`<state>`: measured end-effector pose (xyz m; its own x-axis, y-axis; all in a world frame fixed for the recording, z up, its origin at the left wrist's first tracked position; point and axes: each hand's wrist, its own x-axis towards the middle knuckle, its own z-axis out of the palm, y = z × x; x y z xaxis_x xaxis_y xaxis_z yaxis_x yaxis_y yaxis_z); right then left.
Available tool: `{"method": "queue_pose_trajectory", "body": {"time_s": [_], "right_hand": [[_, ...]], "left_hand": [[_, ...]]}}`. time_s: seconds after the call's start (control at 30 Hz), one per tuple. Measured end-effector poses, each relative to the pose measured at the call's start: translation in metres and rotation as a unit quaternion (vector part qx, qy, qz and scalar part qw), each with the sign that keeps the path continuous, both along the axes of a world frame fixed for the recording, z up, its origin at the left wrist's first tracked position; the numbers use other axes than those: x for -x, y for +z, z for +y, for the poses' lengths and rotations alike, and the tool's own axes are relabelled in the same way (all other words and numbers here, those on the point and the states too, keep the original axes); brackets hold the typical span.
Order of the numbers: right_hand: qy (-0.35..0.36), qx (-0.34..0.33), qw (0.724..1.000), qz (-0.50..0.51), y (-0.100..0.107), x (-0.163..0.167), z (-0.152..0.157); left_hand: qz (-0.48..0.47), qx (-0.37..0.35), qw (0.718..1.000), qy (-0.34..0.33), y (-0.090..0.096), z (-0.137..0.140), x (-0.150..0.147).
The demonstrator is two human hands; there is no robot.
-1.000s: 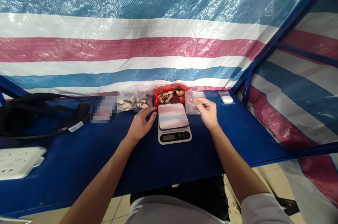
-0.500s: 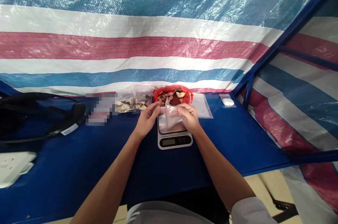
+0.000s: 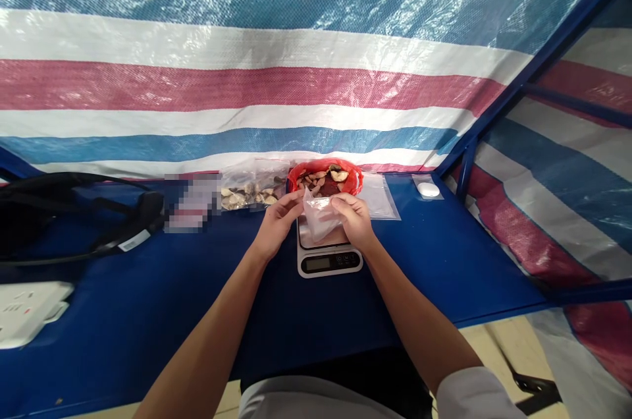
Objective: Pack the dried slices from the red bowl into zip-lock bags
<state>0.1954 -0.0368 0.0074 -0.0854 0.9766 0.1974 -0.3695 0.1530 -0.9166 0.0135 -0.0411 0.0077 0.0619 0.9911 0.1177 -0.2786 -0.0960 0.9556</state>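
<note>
A small clear plastic bag [image 3: 320,220] hangs between my hands above a white kitchen scale [image 3: 303,267]. My right hand [image 3: 354,218] pinches its upper right edge between thumb and fingers. At the bag's upper left corner, my left hand [image 3: 279,220] has thumb and fingertips closed on the plastic. Just behind them sits a red plastic bag or lined container [image 3: 355,175], its mouth open. Dried brown slices [image 3: 316,178] and a pale piece [image 3: 340,176] lie inside it. The bag covers part of the scale's plate; the scale's display is dark.
Filled clear bags of dried slices [image 3: 241,198] lie left of the red bag. A flat clear bag [image 3: 388,205] and a white case [image 3: 428,190] are to the right. Black straps [image 3: 148,208] and a white power strip [image 3: 29,313] occupy the left. Striped sheeting [image 3: 247,86] hangs behind.
My left fingers have come up against the bag's left corner, and the bag is spread a little more to the left. My right hand keeps its pinch. The view has shifted slightly.
</note>
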Motion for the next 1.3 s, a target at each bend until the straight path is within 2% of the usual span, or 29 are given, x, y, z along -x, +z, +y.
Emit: {"method": "queue_pose_trajectory", "body": {"time_s": [0.2,0.3,0.4,0.5,0.6,0.77,0.87,0.93,1.07,1.2,1.3], "right_hand": [[-0.028,0.035,0.999,0.025,0.003,-0.001,0.001],[-0.017,0.048,0.999,0.019,0.004,-0.006,0.001],[0.013,0.066,0.998,0.003,0.003,-0.015,0.003],[0.024,0.070,0.997,-0.017,0.007,-0.023,0.006],[0.044,0.050,0.996,-0.055,0.019,-0.028,0.010],[0.068,-0.002,0.986,-0.151,0.049,-0.022,0.022],[0.072,-0.046,0.975,-0.206,0.062,-0.013,0.032],[0.066,-0.087,0.959,-0.260,0.065,-0.006,0.039],[0.079,-0.153,0.927,-0.334,0.061,0.002,0.051],[0.113,-0.116,0.946,-0.279,0.052,0.002,0.059],[0.127,-0.078,0.964,-0.220,0.050,-0.002,0.062]], "left_hand": [[-0.041,0.003,0.999,-0.001,0.002,0.000,0.000],[-0.050,0.010,0.998,0.019,0.005,0.002,0.003],[-0.016,0.005,0.999,0.050,0.010,0.006,0.011],[0.067,-0.035,0.993,0.096,0.017,0.013,0.023],[0.171,-0.089,0.974,0.122,0.030,0.021,0.036],[0.323,-0.198,0.921,0.087,0.059,0.028,0.044],[0.380,-0.245,0.889,0.067,0.072,0.031,0.041],[0.392,-0.258,0.881,0.068,0.076,0.034,0.038],[0.367,-0.243,0.896,0.064,0.075,0.040,0.034],[0.299,-0.175,0.937,0.037,0.065,0.045,0.040],[0.219,-0.085,0.972,-0.005,0.057,0.048,0.048]]}}
